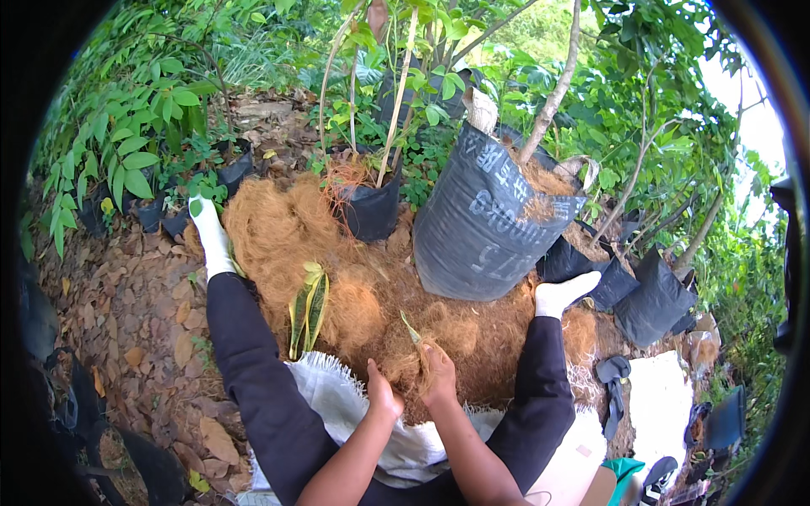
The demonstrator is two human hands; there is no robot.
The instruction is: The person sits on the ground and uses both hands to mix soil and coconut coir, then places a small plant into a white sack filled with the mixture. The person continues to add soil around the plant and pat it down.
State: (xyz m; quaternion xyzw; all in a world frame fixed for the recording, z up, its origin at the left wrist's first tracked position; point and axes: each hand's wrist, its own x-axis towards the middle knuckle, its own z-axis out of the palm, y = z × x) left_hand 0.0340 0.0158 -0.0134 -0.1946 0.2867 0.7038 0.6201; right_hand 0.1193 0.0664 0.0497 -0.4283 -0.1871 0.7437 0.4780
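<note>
Between my hands is a tuft of brown coconut fibre (404, 368) around the base of a small variegated snake plant leaf (411, 327). My right hand (439, 373) pinches this fibre and the leaf's lower end between thumb and fingers. My left hand (383, 391) is at the tuft's left side, thumb up; its other fingers are mostly hidden, so I cannot tell its grip. Farther left, longer yellow-edged snake plant leaves (310, 310) lean against a large heap of loose coconut fibre (272, 221). Fine brown fibre dust (474, 373) covers the ground before me.
My legs in dark trousers (256, 348) and white socks (212, 237) flank the work area. A large black grow bag (484, 221) with printed writing holds a tree. Smaller black plant bags (373, 205) stand around. White woven sacking (405, 449) lies beneath me; dry leaves (139, 329) cover the left.
</note>
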